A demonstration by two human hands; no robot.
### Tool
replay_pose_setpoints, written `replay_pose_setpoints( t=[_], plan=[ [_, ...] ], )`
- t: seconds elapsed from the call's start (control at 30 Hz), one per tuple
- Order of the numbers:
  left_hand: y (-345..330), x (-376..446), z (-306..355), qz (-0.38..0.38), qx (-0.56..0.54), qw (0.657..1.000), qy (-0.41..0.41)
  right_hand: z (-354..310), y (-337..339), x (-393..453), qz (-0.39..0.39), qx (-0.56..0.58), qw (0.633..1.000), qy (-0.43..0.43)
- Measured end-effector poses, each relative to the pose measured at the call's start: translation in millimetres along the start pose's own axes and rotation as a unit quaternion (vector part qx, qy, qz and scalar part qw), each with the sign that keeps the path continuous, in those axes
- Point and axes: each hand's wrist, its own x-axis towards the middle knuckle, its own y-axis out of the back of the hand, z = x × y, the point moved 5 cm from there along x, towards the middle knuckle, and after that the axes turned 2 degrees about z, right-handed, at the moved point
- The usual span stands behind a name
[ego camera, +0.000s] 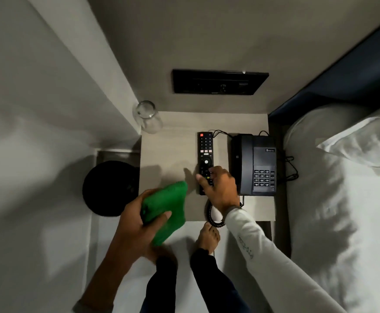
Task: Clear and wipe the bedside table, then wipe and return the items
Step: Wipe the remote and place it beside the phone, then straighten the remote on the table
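Dim bedside corner, wall ahead with dark switch panel, bed to right, black bin on floor to left. Pale bench carrying three things: glass upright at far left corner, remote lying lengthwise at centre, phone just right of it, coiled cord trailing off near edge. Right hand down on near end of remote, fingers curled over its sides, closing on it; lifted or not, cannot tell. Left hand clenched round folded green cloth, held above near left edge of bench. Judged step: clearing, remote first, nothing yet off. To do well: pinch remote by long edges, not buttons; lift straight up, clear of phone and cord; set on bed within reach. Keep cloth bunched and off bench until bare. Phone next, cables slack at back, so shift gently rather than pull. Glass last, gripped low, likely slippery.
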Motion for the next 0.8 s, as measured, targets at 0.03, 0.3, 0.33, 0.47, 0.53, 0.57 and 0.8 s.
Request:
replay_pose_setpoints(
  t=[0.03, 0.3, 0.33, 0.47, 0.53, 0.57, 0.8],
  plan=[
    [6, -10, 4, 0.022, -0.033, 0.999, 0.021, -14, 5, -13, -0.033, 0.114, 0.993, -0.015],
    [67, -88, 66, 0.1, -0.191, 0.976, 0.018, -165, 12, -153, -0.431, 0.357, 0.828, 0.027],
    [83, -105, 73, 0.111, -0.204, 0.973, 0.01, -185, 9, -172, -0.424, 0.354, 0.832, 0.049],
    [146, -180, 81, 0.16, -0.226, 0.961, -0.001, -242, -13, -249, -0.411, 0.304, 0.851, 0.119],
    [187, -228, 68, 0.224, -0.188, 0.956, 0.019, -263, -38, -296, -0.429, 0.281, 0.851, 0.116],
    [206, -252, 58, 0.257, -0.161, 0.952, 0.027, -272, -52, -317, -0.43, 0.265, 0.855, 0.115],
    [295, -370, -34, 0.47, -0.155, 0.864, 0.09, -280, -157, -426, -0.471, 0.285, 0.831, -0.074]
  ],
)
